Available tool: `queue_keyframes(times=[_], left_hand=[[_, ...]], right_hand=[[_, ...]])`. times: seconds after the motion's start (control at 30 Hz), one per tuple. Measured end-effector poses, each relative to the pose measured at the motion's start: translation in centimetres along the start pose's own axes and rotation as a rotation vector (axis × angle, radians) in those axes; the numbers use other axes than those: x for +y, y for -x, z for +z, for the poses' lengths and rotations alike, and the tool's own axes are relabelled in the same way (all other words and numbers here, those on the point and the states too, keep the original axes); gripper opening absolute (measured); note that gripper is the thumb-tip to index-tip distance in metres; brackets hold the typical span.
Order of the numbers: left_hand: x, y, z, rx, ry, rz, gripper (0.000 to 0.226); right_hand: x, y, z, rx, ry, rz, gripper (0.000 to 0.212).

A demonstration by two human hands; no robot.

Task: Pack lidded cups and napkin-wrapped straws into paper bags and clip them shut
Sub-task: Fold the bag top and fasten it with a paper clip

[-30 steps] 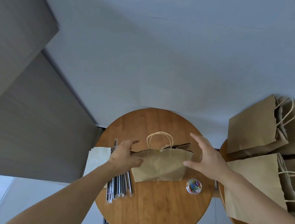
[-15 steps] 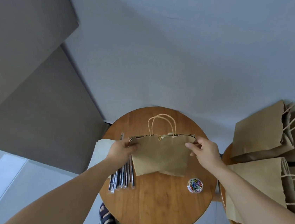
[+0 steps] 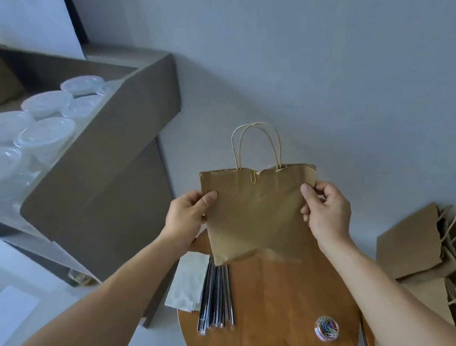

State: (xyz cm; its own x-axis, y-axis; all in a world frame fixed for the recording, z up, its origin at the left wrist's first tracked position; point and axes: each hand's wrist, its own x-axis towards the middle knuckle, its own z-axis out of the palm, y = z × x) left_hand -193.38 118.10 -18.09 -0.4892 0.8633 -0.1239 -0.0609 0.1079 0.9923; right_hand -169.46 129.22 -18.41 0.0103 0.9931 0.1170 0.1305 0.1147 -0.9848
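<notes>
Pinching edges of yellow-clipped brown bag (image 3: 257, 215) w/ left hand (image 3: 186, 220) & right hand (image 3: 328, 214).

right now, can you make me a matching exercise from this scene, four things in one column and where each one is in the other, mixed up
Things
1. paper bag
2. straws
3. tub of clips
4. lidded cups

Places
A. on the shelf at the left
B. held in the air by the left hand and the right hand
C. lying on the table beside the napkins
D. on the table, right of the straws

Pairs: 1-B, 2-C, 3-D, 4-A
</notes>
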Motion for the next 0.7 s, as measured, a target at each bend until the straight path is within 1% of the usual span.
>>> queue_keyframes(times=[0.1, 0.23, 0.43, 0.57, 0.7], left_hand=[[3.9, 1.4, -2.8, 0.01, 0.075, 0.099, 0.017], [9.6, 4.6, -7.3, 0.024, 0.195, 0.216, 0.014], [18.1, 9.8, -16.5, 0.008, 0.134, 0.447, 0.015], [23.0, 12.7, -22.5, 0.159, 0.084, 0.592, 0.011], [25.7, 13.8, -28.6, 0.287, 0.07, 0.655, 0.013]], right_hand=[[-5.1, 1.5, 2.1, 0.047, -0.051, -0.067, 0.009], [-11.9, 4.5, 5.0, 0.078, -0.068, -0.158, 0.009], [-23.0, 9.9, 9.9, 0.073, -0.186, -0.268, 0.007], [-29.4, 13.5, 14.1, 0.023, -0.227, -0.32, 0.007], [-33.5, 16.1, 19.0, -0.067, -0.223, -0.368, 0.006]])
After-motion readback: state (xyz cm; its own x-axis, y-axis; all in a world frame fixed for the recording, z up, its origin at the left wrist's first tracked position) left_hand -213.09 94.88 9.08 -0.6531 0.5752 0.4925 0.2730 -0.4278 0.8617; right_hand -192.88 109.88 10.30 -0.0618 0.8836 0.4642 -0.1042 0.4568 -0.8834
